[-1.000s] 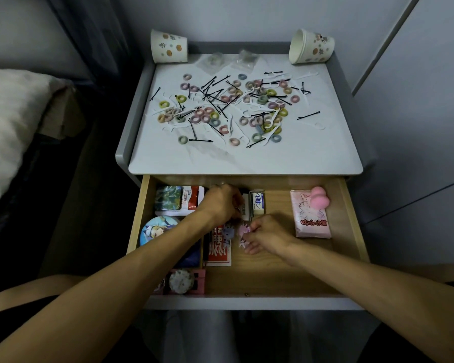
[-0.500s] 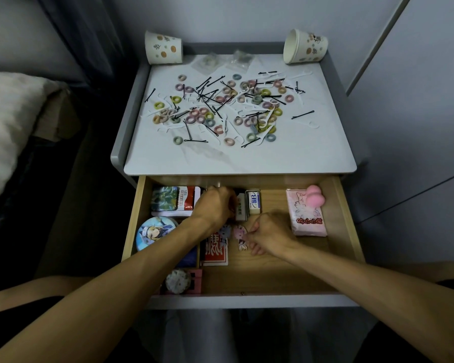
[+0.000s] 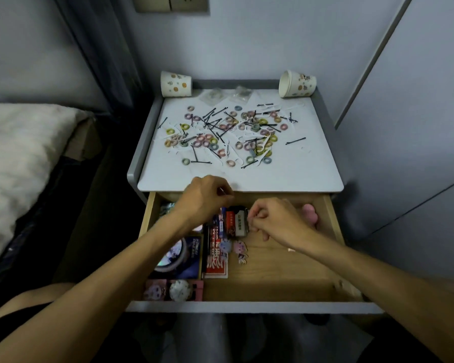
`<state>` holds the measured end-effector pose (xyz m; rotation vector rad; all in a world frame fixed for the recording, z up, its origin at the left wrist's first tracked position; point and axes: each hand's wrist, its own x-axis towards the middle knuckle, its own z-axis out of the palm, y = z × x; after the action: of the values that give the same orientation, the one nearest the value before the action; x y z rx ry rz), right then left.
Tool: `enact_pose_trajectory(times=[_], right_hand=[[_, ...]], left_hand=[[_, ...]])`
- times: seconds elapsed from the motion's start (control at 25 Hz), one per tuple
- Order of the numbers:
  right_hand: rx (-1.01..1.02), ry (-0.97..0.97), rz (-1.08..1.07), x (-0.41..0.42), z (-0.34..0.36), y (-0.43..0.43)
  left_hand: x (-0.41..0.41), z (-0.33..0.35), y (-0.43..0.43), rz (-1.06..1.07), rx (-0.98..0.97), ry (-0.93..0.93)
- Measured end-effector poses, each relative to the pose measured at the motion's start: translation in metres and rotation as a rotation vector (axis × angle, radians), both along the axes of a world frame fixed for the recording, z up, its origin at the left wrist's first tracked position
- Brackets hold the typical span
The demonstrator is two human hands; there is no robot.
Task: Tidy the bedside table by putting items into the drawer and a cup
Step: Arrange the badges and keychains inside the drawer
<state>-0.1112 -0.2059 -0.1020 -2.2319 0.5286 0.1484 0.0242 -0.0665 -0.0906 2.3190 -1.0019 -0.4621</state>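
Observation:
The white bedside table top [image 3: 294, 171] carries a scatter of small coloured hair rings [image 3: 215, 132] and black bobby pins [image 3: 295, 140]. Two patterned paper cups lie tipped at the back: one at the left corner [image 3: 176, 84], one at the right corner [image 3: 297, 84]. Below, the wooden drawer [image 3: 280, 271] stands pulled out, with boxes, a red card pack [image 3: 217, 260] and small figure charms [image 3: 240, 251] inside. My left hand [image 3: 203, 199] hovers curled at the table's front edge, a thin pin-like thing at its fingertips. My right hand [image 3: 275, 221] is curled over the drawer's back.
A bed with a white pillow [image 3: 19, 158] lies to the left. Grey cabinet panels [image 3: 404, 127] close in on the right. A pink rounded object [image 3: 310, 214] sits in the drawer behind my right hand. My knees show under the drawer front [image 3: 246, 307].
Both hands have lifted from the drawer's items and drawn upward toward the table's front edge; the left one has risen further. The view has tilted up.

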Motion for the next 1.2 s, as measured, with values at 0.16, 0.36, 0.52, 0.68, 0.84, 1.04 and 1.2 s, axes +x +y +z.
enact_pose_trajectory(times=[0.16,0.36,0.52,0.68,0.84,1.04,1.2], right_hand=[[-0.08,-0.065,0.033,0.021,0.049,-0.025],[-0.201,-0.184,-0.003,0.087,0.087,-0.068],[-0.36,-0.148,-0.008,0.166,0.074,-0.118],[-0.62,-0.1,0.092,0.258,0.06,-0.161],[-0.68,-0.088,0.084,0.313,0.033,-0.178],[-0.686,-0.191,0.03,0.326,0.01,-0.193],[-0.639,-0.225,0.004,0.328,0.003,-0.201]], left_hand=[[0.027,0.067,0.005,0.166,-0.242,0.226],[0.076,0.103,-0.015,0.272,-0.378,0.39],[0.126,0.084,-0.048,0.336,-0.334,0.351],[0.178,0.056,-0.085,0.348,-0.2,0.164],[0.216,0.039,-0.125,0.359,-0.111,-0.099],[0.255,0.014,-0.168,0.251,0.111,-0.284],[0.273,-0.001,-0.179,0.25,0.173,-0.397]])
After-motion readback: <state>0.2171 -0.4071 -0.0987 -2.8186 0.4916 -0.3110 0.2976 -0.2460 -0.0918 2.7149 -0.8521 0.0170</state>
